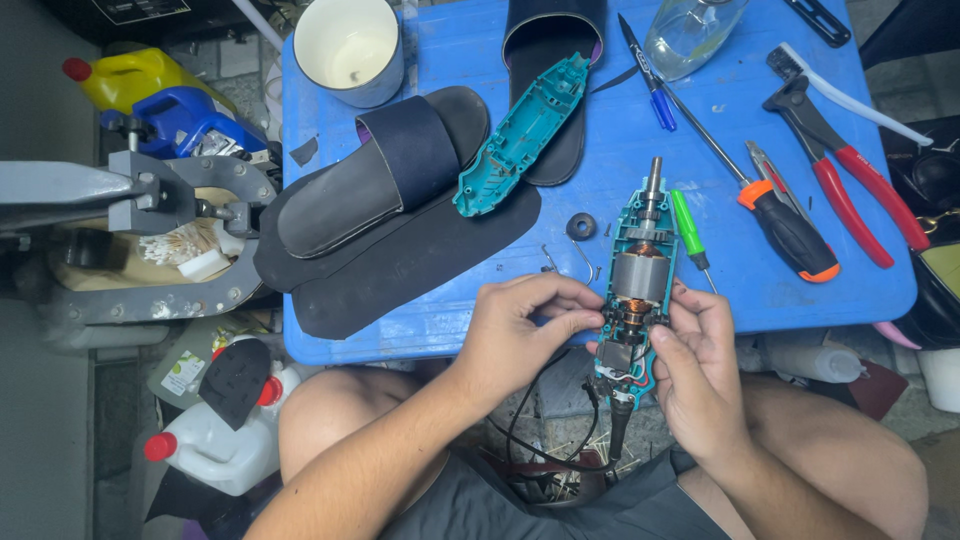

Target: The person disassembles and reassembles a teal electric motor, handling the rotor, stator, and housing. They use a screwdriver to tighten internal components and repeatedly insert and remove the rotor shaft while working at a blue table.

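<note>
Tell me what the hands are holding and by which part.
Both hands hold one opened teal power tool with its motor exposed, at its lower cord end: the left hand pinches its left side, the right hand grips its right side.

Small blue plastic table (470,40), crowded: white round cup (349,47) at the far left corner, black rubber slide sandal (385,180) over flat black sole sheets (420,255), second black sandal (552,40) beneath a teal plastic tool-housing half (522,135). Further right a blue pen (647,75), clear glass bottle (690,35), orange-and-black screwdriver (785,228), small green screwdriver (688,228), red-handled pliers (850,185). Near the middle a small black rubber ring (580,226).
</note>
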